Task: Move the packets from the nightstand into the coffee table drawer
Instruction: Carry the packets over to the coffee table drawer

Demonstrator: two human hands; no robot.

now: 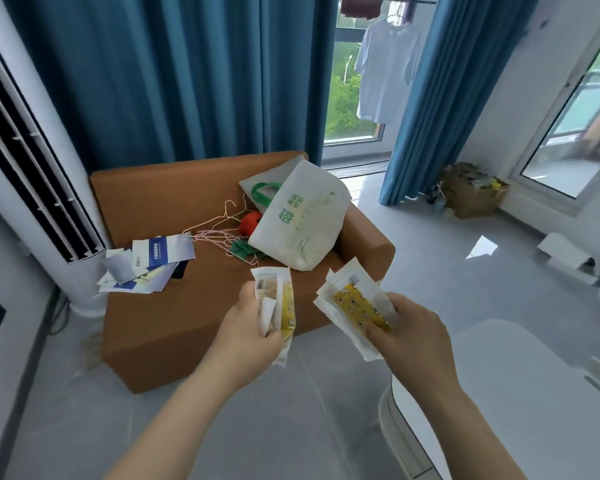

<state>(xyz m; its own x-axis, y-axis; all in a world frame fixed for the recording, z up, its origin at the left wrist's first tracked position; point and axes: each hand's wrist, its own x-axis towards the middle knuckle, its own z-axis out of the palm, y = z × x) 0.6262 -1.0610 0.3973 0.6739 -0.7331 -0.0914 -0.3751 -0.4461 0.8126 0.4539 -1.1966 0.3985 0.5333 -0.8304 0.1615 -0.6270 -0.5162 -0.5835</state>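
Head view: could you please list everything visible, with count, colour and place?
sofa: one, brown, centre
tote bag: one, white, green print, on sofa
hangers: several, pink, on sofa
papers: several, blue and white, sofa's left edge
curtains: two, blue, behind sofa and right
air conditioner: one, white, left
cardboard box: one, brown, by right curtain
packets: two bundles, white and yellow, one per hand
left hand: grips one bundle
right hand: grips the other

left hand [253, 329] gripping packets [274, 306], right hand [416, 332] gripping packet stack [355, 303]

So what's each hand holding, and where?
Left hand: packet bundle, gripped at its lower half. Right hand: fanned packet stack, pinched at its near end.
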